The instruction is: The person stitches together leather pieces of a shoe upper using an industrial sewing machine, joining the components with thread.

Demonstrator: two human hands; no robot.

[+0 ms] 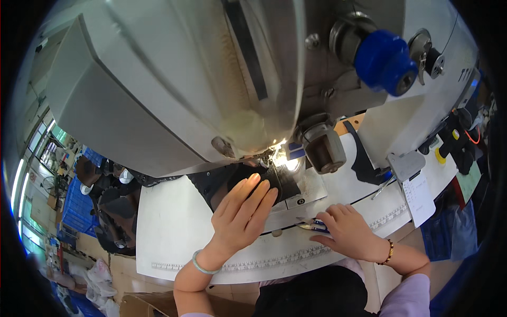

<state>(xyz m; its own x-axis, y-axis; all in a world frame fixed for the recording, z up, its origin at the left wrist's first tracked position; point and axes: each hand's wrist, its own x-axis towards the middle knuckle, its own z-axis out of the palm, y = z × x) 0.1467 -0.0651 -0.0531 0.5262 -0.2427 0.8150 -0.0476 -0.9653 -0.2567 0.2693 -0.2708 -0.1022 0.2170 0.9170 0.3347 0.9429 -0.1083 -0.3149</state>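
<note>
My left hand lies with its fingers stretched out on a piece of black material, pressing it against the bed of a large white sewing machine. The material's far edge reaches the brightly lit needle area, where glare blurs the detail. On the white table, to the right of the left hand, my right hand is closed around small thread snips. Their blades point left, toward the material, without touching it.
A black strip lies on the right of the table, near a clipped white paper pad. The machine's blue knob juts out overhead. Dark pieces hang beyond the left edge, by blue crates. A cardboard box stands below.
</note>
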